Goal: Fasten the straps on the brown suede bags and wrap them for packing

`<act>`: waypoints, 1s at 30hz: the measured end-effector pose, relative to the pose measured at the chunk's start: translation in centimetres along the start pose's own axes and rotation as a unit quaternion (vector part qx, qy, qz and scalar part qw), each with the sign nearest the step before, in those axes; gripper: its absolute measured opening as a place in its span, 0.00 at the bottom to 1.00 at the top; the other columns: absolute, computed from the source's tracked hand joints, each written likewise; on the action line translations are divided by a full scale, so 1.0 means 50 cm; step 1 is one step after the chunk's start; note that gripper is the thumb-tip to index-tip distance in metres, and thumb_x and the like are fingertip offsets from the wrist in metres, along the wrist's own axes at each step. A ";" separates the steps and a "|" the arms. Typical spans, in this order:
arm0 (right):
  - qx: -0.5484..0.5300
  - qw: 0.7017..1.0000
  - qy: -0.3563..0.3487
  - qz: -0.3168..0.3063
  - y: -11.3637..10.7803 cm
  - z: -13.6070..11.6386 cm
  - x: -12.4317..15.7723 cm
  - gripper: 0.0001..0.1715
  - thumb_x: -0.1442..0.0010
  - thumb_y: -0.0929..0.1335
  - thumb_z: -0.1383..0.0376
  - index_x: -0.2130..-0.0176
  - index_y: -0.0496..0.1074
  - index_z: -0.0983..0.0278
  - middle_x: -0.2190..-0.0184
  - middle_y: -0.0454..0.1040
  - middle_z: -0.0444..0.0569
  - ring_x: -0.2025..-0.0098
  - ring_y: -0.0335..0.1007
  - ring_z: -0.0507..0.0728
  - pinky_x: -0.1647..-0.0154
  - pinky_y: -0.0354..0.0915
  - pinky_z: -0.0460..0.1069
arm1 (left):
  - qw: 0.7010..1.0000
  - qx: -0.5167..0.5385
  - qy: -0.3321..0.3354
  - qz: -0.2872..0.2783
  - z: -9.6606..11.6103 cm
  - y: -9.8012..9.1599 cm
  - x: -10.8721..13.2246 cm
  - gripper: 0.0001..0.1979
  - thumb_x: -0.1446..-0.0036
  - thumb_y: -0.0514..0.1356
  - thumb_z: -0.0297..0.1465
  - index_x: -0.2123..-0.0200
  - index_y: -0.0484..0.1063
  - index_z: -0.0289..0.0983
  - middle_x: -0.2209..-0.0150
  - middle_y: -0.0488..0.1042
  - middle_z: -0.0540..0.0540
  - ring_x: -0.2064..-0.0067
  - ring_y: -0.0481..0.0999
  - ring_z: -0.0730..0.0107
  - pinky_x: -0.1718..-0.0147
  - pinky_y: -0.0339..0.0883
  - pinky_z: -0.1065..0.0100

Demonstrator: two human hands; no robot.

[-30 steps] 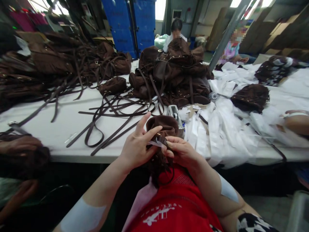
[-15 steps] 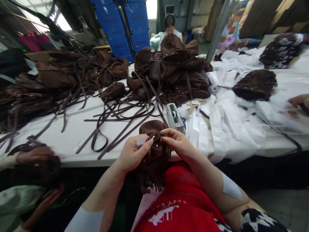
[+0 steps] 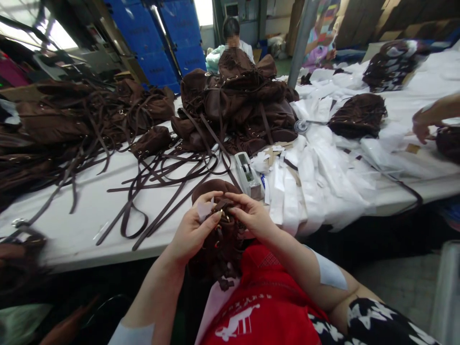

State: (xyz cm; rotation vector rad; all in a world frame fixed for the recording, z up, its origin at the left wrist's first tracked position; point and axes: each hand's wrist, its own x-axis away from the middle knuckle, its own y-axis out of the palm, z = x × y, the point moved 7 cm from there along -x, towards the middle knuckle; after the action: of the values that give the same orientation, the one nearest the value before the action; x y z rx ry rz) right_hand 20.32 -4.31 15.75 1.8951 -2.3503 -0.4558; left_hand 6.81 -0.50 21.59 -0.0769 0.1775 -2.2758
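Note:
A small dark brown drawstring bag [image 3: 219,244] with gold-coloured eyelets hangs at the table's front edge, its rounded brown base or flap resting against the edge. My left hand [image 3: 196,227] pinches the bag's gathered top from the left, and a scrap of white paper or tape shows at its fingers. From the other side my right hand [image 3: 251,215] pinches the same gathered brown material, close to a gold metal piece between the two thumbs. What exactly lies under the fingertips is hidden.
Brown bags are heaped at the table's back [image 3: 237,100] and left [image 3: 53,115]. Loose brown straps [image 3: 132,211] lie in front. A tape dispenser [image 3: 247,175] stands beside white wrapping sheets [image 3: 323,177]. A co-worker's hand [image 3: 424,125] is at right; another person sits behind the heap.
The view has shifted, so the table's contents sit further left. Both hands have drawn closer together over the bag's top. The co-worker's hand at right reaches further into view.

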 end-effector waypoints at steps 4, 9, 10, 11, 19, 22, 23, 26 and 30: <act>-0.134 0.990 0.048 0.002 0.007 0.029 0.004 0.40 0.51 0.77 0.61 0.42 0.64 0.58 0.66 0.73 0.42 0.68 0.71 0.50 0.65 0.68 0.46 | 0.996 0.064 -0.043 -0.050 -0.020 0.026 -0.001 0.22 0.43 0.64 0.40 0.46 0.73 0.39 0.47 0.76 0.39 0.47 0.76 0.53 0.51 0.72 0.60; -0.130 0.987 0.065 -0.065 -0.001 0.038 0.030 0.34 0.51 0.77 0.61 0.47 0.68 0.61 0.63 0.77 0.45 0.62 0.74 0.52 0.59 0.69 0.48 | 0.990 0.093 -0.095 -0.047 -0.051 0.038 -0.001 0.17 0.46 0.67 0.41 0.57 0.78 0.37 0.58 0.81 0.42 0.58 0.79 0.59 0.59 0.73 0.65; -0.105 0.989 0.064 -0.078 -0.014 0.039 0.034 0.31 0.49 0.76 0.60 0.48 0.69 0.62 0.62 0.77 0.47 0.61 0.75 0.53 0.58 0.70 0.49 | 0.990 0.090 -0.105 -0.041 -0.056 0.038 -0.002 0.16 0.47 0.67 0.41 0.59 0.78 0.36 0.61 0.81 0.43 0.60 0.79 0.61 0.61 0.73 0.66; -0.066 0.994 0.056 -0.070 -0.038 0.040 0.033 0.28 0.48 0.75 0.59 0.49 0.70 0.62 0.61 0.78 0.48 0.61 0.75 0.53 0.59 0.70 0.49 | 0.990 0.083 -0.109 -0.038 -0.058 0.038 -0.003 0.16 0.48 0.68 0.42 0.61 0.78 0.36 0.63 0.80 0.44 0.62 0.79 0.63 0.63 0.73 0.67; 0.580 0.797 0.076 0.147 -0.295 0.021 -0.103 0.14 0.36 0.64 0.64 0.55 0.76 0.64 0.55 0.77 0.53 0.53 0.73 0.57 0.49 0.66 0.50 | 0.990 0.000 -0.080 -0.113 -0.057 0.077 -0.011 0.17 0.46 0.66 0.43 0.67 0.76 0.33 0.70 0.73 0.48 0.68 0.71 0.71 0.68 0.68 0.71; 0.674 0.715 0.165 0.086 -0.317 0.054 -0.164 0.17 0.39 0.67 0.63 0.52 0.76 0.67 0.52 0.76 0.61 0.49 0.73 0.62 0.49 0.66 0.51 | 0.990 -0.003 -0.073 -0.125 -0.063 0.085 -0.012 0.16 0.45 0.65 0.42 0.66 0.75 0.33 0.69 0.73 0.48 0.68 0.71 0.71 0.67 0.67 0.71; 0.679 0.707 0.182 0.075 -0.320 0.064 -0.180 0.18 0.41 0.68 0.63 0.52 0.76 0.69 0.52 0.76 0.63 0.49 0.73 0.64 0.50 0.66 0.52 | 0.990 0.000 -0.073 -0.125 -0.066 0.086 -0.012 0.16 0.45 0.65 0.42 0.65 0.75 0.33 0.69 0.73 0.48 0.67 0.71 0.71 0.66 0.67 0.71; 0.686 0.694 0.214 0.044 -0.323 0.090 -0.218 0.21 0.45 0.70 0.64 0.53 0.77 0.71 0.54 0.77 0.66 0.49 0.74 0.65 0.50 0.67 0.52 | 0.989 -0.001 -0.081 -0.126 -0.073 0.086 -0.011 0.16 0.44 0.65 0.42 0.66 0.75 0.33 0.69 0.73 0.48 0.67 0.71 0.70 0.66 0.67 0.71; 0.692 0.686 0.225 0.002 -0.322 0.106 -0.252 0.24 0.47 0.71 0.62 0.51 0.77 0.68 0.53 0.77 0.64 0.48 0.74 0.66 0.49 0.67 0.52 | 0.990 -0.020 -0.073 -0.122 -0.069 0.088 -0.015 0.16 0.46 0.66 0.41 0.66 0.74 0.32 0.68 0.73 0.47 0.66 0.71 0.69 0.66 0.66 0.70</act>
State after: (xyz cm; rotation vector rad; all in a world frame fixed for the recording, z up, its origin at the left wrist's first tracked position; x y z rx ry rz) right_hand 37.00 5.82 7.58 1.8019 -2.2957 2.1021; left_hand 10.18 -2.41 17.49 -0.3009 0.1432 -2.4986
